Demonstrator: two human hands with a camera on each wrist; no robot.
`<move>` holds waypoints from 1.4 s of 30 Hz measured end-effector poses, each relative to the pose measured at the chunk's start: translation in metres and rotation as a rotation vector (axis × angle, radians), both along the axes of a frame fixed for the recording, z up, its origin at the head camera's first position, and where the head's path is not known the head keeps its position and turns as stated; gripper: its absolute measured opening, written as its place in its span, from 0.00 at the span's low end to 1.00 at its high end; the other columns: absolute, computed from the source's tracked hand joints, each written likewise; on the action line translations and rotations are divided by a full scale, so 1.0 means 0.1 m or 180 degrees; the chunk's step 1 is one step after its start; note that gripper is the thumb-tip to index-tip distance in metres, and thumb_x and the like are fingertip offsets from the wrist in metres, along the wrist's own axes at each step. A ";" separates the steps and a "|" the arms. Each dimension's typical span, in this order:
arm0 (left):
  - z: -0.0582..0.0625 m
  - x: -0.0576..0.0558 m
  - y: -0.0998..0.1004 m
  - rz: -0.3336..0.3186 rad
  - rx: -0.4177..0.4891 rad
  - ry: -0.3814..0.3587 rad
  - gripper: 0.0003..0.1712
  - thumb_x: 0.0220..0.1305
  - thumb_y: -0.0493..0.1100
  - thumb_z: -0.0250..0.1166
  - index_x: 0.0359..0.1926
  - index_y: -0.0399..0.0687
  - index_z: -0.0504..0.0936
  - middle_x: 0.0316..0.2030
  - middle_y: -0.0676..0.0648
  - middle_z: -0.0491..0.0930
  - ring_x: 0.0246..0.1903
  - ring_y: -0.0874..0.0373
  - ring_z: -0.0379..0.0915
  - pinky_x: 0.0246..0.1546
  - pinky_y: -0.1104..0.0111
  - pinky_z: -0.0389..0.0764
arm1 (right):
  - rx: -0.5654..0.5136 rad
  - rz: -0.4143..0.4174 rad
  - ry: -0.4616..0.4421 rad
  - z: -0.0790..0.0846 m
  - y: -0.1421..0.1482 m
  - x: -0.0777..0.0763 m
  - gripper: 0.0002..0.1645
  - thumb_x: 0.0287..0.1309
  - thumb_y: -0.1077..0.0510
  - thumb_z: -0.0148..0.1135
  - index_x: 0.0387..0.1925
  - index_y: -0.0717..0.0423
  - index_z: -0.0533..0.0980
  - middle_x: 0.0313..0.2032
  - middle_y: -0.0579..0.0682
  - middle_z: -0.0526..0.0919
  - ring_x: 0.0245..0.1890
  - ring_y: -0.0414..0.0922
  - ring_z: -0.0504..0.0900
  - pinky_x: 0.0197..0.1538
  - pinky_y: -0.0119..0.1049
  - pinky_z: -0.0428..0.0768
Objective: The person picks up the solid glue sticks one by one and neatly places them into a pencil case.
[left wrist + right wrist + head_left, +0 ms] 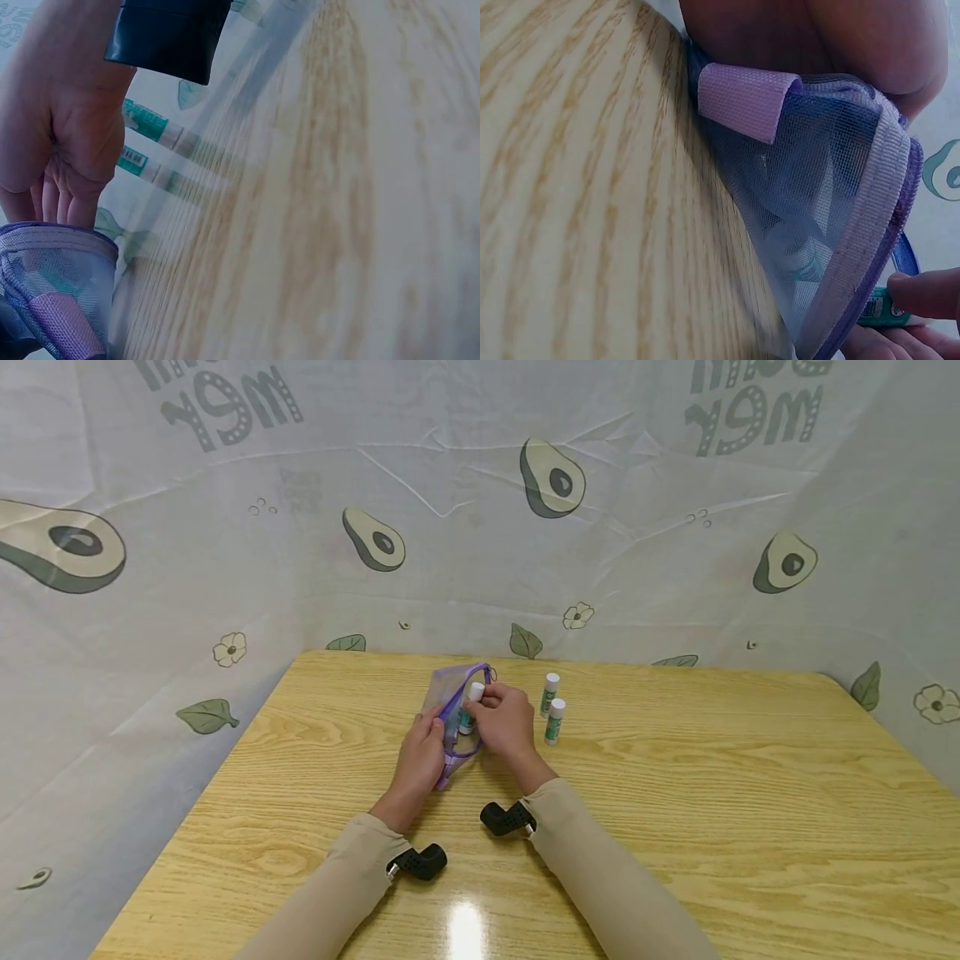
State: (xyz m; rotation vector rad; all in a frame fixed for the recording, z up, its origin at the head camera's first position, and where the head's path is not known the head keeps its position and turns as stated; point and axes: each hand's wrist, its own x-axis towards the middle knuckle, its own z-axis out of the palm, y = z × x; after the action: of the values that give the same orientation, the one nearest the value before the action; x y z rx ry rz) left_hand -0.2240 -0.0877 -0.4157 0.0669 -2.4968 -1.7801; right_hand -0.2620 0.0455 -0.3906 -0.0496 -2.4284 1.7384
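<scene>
My left hand grips a see-through mesh zip pouch with purple edging by its near side, its mouth open toward the right. At that mouth my right hand pinches a glue stick with a white cap and green label, partly inside the pouch. A pink-purple tab shows on the pouch in the right wrist view. Through the mesh there, a blurred white and green shape is visible. Two more glue sticks, one farther back and one nearer, stand upright beside my right hand.
The wooden table extends widely to the right and toward me. Behind it hangs a pale cloth printed with avocados and leaves. Black wrist-worn devices stick out from both sleeves.
</scene>
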 end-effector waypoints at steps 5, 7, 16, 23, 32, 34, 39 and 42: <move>-0.01 0.00 -0.01 -0.0016 0.0052 0.0042 0.29 0.85 0.45 0.41 0.79 0.40 0.67 0.82 0.37 0.60 0.85 0.37 0.40 0.85 0.42 0.45 | -0.0163 -0.0082 -0.0210 -0.02 0.00 -0.02 0.18 0.67 0.60 0.71 0.54 0.66 0.85 0.49 0.62 0.92 0.52 0.53 0.92 0.52 0.42 0.91; -0.02 0.00 -0.01 -0.0019 0.0049 0.0062 0.29 0.85 0.45 0.41 0.79 0.40 0.67 0.81 0.37 0.60 0.85 0.37 0.40 0.85 0.42 0.45 | -0.0252 -0.0135 -0.0336 -0.03 -0.01 -0.02 0.16 0.67 0.59 0.72 0.52 0.66 0.86 0.47 0.61 0.93 0.48 0.50 0.93 0.46 0.36 0.91; -0.03 0.01 -0.02 -0.0052 0.0005 0.0147 0.29 0.85 0.43 0.40 0.79 0.37 0.66 0.82 0.33 0.58 0.85 0.34 0.39 0.85 0.41 0.45 | -0.0384 -0.0326 -0.0516 -0.06 -0.08 0.02 0.15 0.66 0.61 0.72 0.50 0.68 0.87 0.48 0.63 0.92 0.44 0.50 0.94 0.45 0.37 0.92; -0.04 0.01 -0.01 -0.0015 0.0029 0.0097 0.30 0.85 0.44 0.40 0.79 0.38 0.66 0.82 0.35 0.57 0.85 0.36 0.39 0.85 0.42 0.45 | 0.0053 -0.0446 -0.0342 -0.06 -0.09 0.05 0.21 0.63 0.61 0.73 0.56 0.67 0.85 0.50 0.59 0.92 0.58 0.54 0.89 0.61 0.47 0.87; -0.04 0.03 -0.02 -0.0023 0.0062 0.0090 0.30 0.85 0.45 0.41 0.80 0.40 0.66 0.83 0.36 0.56 0.86 0.37 0.39 0.85 0.42 0.44 | 0.0142 -0.0404 -0.0174 -0.05 -0.06 0.05 0.20 0.64 0.62 0.72 0.55 0.66 0.86 0.50 0.59 0.92 0.57 0.54 0.90 0.60 0.46 0.88; -0.05 0.03 -0.02 -0.0032 0.0076 0.0091 0.30 0.85 0.45 0.41 0.80 0.39 0.65 0.83 0.36 0.56 0.86 0.37 0.38 0.85 0.42 0.44 | 0.0109 -0.0358 -0.0135 -0.04 -0.05 0.04 0.20 0.64 0.63 0.72 0.56 0.66 0.85 0.50 0.59 0.92 0.57 0.54 0.90 0.60 0.46 0.88; -0.07 0.02 -0.02 -0.0041 0.0080 0.0092 0.30 0.86 0.45 0.41 0.80 0.40 0.65 0.83 0.36 0.55 0.86 0.37 0.38 0.85 0.42 0.43 | 0.0023 -0.0223 -0.0135 -0.01 -0.02 0.04 0.23 0.65 0.61 0.72 0.60 0.65 0.83 0.53 0.59 0.91 0.59 0.54 0.89 0.64 0.46 0.85; -0.08 0.01 -0.02 -0.0039 0.0079 0.0102 0.30 0.86 0.45 0.41 0.80 0.39 0.66 0.83 0.35 0.55 0.85 0.37 0.38 0.85 0.42 0.44 | -0.0009 -0.0164 -0.0090 0.02 0.00 0.05 0.24 0.67 0.61 0.71 0.62 0.64 0.82 0.56 0.59 0.90 0.61 0.54 0.88 0.65 0.47 0.85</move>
State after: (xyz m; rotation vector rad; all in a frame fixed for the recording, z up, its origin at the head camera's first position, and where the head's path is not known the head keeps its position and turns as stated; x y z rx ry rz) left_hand -0.2231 -0.0893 -0.4237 0.0243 -2.4587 -1.8023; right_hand -0.2573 0.0452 -0.3888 -0.1367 -2.4220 1.7309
